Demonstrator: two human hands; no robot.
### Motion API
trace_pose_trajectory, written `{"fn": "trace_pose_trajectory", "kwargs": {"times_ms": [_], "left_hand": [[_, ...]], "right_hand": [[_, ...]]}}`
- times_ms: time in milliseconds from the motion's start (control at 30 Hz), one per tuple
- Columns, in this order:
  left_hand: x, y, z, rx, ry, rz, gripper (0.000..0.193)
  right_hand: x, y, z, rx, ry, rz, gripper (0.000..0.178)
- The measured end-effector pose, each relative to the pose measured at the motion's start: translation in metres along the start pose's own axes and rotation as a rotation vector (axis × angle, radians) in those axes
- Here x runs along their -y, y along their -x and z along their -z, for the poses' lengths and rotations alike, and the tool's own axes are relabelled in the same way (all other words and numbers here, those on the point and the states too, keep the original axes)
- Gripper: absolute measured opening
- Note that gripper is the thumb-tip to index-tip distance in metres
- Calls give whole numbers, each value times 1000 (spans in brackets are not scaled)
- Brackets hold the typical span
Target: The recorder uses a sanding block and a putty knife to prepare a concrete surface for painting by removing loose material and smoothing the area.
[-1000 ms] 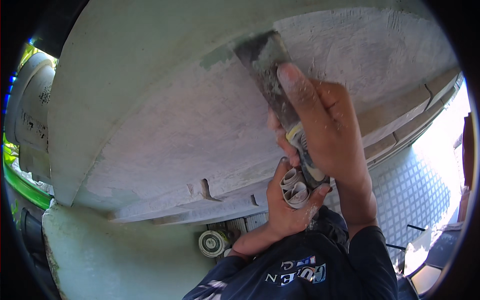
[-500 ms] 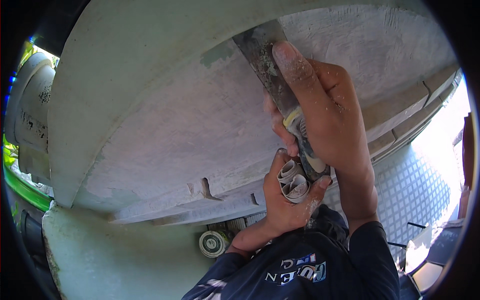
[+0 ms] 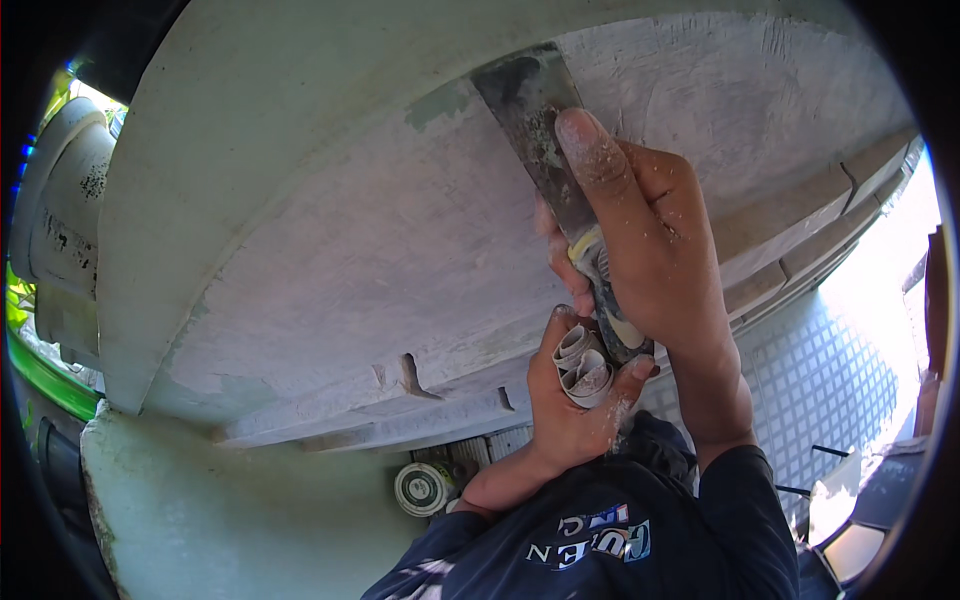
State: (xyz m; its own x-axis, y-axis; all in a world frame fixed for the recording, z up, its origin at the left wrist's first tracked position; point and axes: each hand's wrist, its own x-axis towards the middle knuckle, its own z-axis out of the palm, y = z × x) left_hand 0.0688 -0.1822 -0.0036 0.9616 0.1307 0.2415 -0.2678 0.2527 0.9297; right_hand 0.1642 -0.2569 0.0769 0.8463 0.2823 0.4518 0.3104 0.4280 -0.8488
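My right hand (image 3: 655, 235) is wrapped round a putty knife (image 3: 535, 115), thumb pressed along its wide, dusty blade. The blade's far end lies against the pale, plastered surface (image 3: 400, 230), close to its curved greenish border. Below, my left hand (image 3: 575, 405) is closed round rolled-up sheets of sandpaper (image 3: 585, 372). Its thumb and fingertips sit beside the butt of the knife's dark handle, seemingly touching it. White dust covers the fingers of both hands.
Stepped ledges with notches (image 3: 410, 378) run under the plastered surface. A greenish wall (image 3: 240, 510) stands at lower left, with a round-lidded can (image 3: 422, 488) nearby. A pale column (image 3: 70, 210) is at far left, and tiled floor (image 3: 820, 370) lies right.
My right hand and the putty knife have shifted slightly downward, and more of the blade shows above the thumb. My left hand keeps its hold on the sandpaper.
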Motion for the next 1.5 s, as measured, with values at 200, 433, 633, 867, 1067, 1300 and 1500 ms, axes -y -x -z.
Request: {"fn": "trace_pose_trajectory", "kwargs": {"times_ms": [200, 433, 633, 867, 1067, 1300, 1500], "left_hand": [[2, -5, 1, 22, -13, -25, 37], [2, -8, -8, 16, -6, -22, 38], [9, -6, -5, 22, 13, -26, 34], [8, -9, -8, 0, 14, -57, 32], [24, 7, -8, -27, -11, -40, 32], [37, 11, 2, -153, -105, -88, 37], [43, 10, -5, -277, -326, -147, 51]], "right_hand": [[10, -5, 4, 29, 35, 17, 49], [9, -3, 6, -7, 50, -10, 50], [5, -4, 8, 1, 107, 14, 51], [6, -2, 7, -7, 127, 2, 52], [-5, 18, 16, 14, 40, -99, 44], [-19, 40, 28, -15, 106, -52, 33], [-29, 42, 35, 41, 335, 257, 68]]}}
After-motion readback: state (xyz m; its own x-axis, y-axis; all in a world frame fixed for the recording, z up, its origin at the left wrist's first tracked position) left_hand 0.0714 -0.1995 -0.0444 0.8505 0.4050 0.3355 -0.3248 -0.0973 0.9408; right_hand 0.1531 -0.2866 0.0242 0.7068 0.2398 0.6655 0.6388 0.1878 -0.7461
